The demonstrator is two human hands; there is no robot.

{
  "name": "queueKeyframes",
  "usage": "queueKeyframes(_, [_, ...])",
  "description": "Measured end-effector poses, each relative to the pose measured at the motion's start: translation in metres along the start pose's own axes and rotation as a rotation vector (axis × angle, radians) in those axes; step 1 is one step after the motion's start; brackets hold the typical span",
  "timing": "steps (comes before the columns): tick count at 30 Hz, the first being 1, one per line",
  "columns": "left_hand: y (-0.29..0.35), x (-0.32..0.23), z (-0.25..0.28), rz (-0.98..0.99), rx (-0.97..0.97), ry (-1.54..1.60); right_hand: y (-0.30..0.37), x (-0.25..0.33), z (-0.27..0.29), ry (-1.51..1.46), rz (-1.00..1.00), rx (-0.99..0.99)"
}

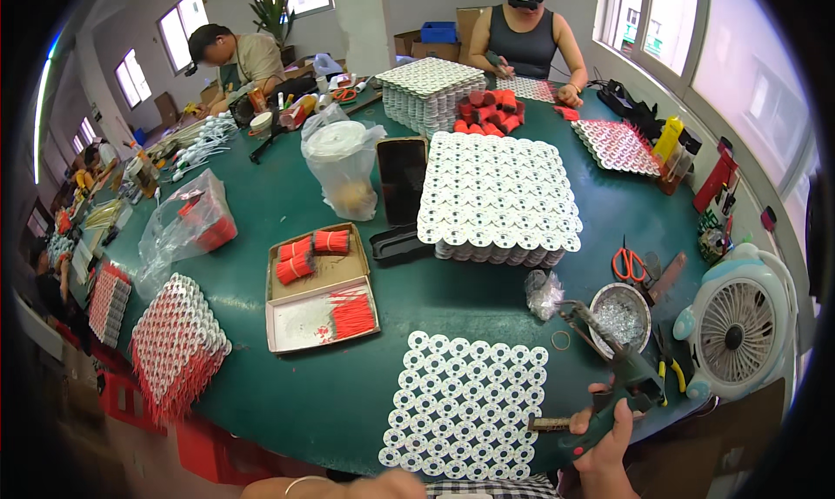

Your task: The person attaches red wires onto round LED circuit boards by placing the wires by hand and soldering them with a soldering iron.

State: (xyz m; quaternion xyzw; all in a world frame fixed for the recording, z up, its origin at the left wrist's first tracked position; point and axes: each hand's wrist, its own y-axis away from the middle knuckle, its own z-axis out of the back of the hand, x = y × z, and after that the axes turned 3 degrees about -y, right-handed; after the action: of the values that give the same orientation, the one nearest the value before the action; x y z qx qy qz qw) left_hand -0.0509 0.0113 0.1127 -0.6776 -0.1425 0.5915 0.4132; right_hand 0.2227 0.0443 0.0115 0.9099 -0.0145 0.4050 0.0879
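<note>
In my right hand (606, 442) is a dark green pistol-grip tool (633, 373), its handle wrapped by my fingers. A short brass-coloured piece (550, 424) sticks out leftward by my fingers, over the edge of a sheet of round white circuit boards (470, 395). That sheet lies flat on the green table right in front of me. My left hand (387, 484) is blurred at the lower edge, just below the sheet's near left corner. Its fingers are smeared, and whether it holds anything is hidden. A bracelet circles that wrist.
Beyond the sheet stands a tall stack of board sheets (500, 190). Left is a cardboard box (271, 316) with red wires; right are a metal bowl (645, 329) of clear bits, orange scissors (626, 262), yellow-handled pliers (670, 373) and a fan (735, 334). A person (526, 42) works opposite.
</note>
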Motion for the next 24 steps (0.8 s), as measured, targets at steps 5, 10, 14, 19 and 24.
queueKeyframes(5, [-0.011, -0.034, -0.04, -0.093, -0.551, 0.283, -0.004, 0.02, -0.004, 0.194, 0.2, 0.07])
queueKeyframes(10, [0.011, -0.014, 0.02, -0.185, 0.091, 0.074, -0.024, 0.124, -0.021, 1.002, 0.267, 0.21])
queueKeyframes(14, [0.015, 0.019, 0.059, 0.023, -0.119, -0.73, 0.011, 0.212, -0.074, 1.326, 0.328, 0.141])
queueKeyframes(19, [0.054, 0.08, 0.138, 0.69, -0.092, -1.495, -0.015, 0.193, -0.035, 1.535, 0.862, 0.363])
queueKeyframes(24, [0.045, 0.095, 0.142, 0.871, 0.102, -1.533, -0.006, 0.125, -0.015, 0.976, 0.133, 0.166])
